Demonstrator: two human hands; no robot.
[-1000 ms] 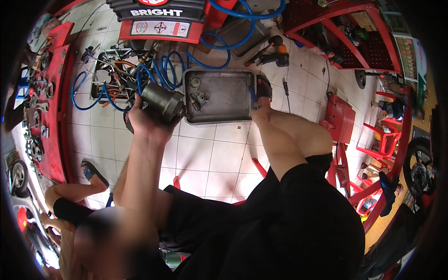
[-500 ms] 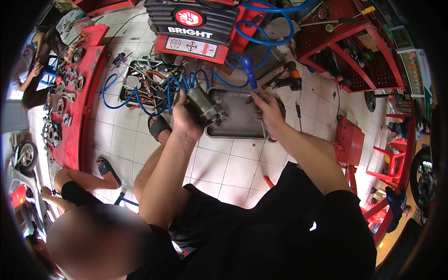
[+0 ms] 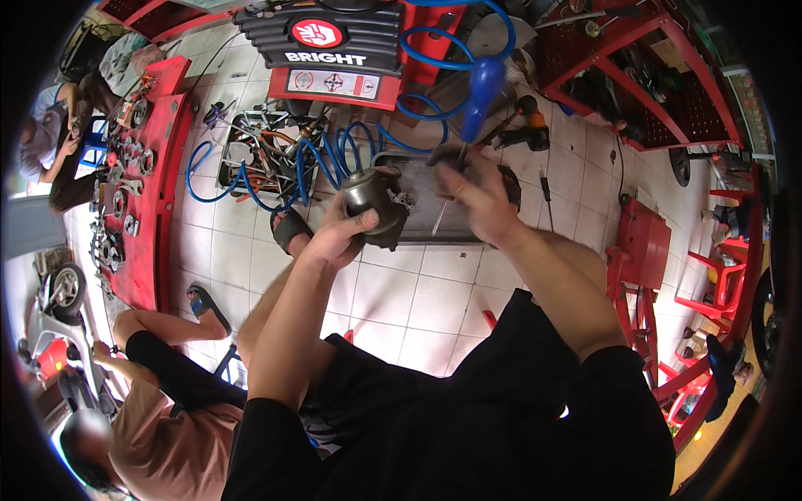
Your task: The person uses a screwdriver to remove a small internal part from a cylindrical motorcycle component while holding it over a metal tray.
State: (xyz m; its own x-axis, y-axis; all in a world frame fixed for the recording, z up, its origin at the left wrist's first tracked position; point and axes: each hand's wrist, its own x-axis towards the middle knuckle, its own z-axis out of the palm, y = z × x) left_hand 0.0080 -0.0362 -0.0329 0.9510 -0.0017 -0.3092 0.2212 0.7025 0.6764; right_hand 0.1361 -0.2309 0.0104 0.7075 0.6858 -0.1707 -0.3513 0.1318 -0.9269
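A dark grey cylindrical metal motor-like part [image 3: 370, 200] with a rounded cap rests in my left hand [image 3: 338, 235], its fingers and thumb closed around it. Above the grey tray [image 3: 424, 232], my right hand [image 3: 478, 200] grips a blue-handled screwdriver [image 3: 484, 93]. The handle rises past the hand, and the thin shaft points down below it, apart from the metal part. Motion blurs the right fingers. Something dark shows at their tips, too smeared to name.
Coiled blue air hose [image 3: 313, 171] lies by a tray of tools [image 3: 266, 154]. An orange-black cordless drill [image 3: 526, 125] and a thin screwdriver [image 3: 546, 190] lie right. A red bench [image 3: 154, 200] with metal parts stands left; a person [image 3: 167, 417] sits nearby.
The metal part has turned in my left hand, its capped end now upward and nearer. The screwdriver has risen, its handle tilting more to the right. The view has shifted slightly.
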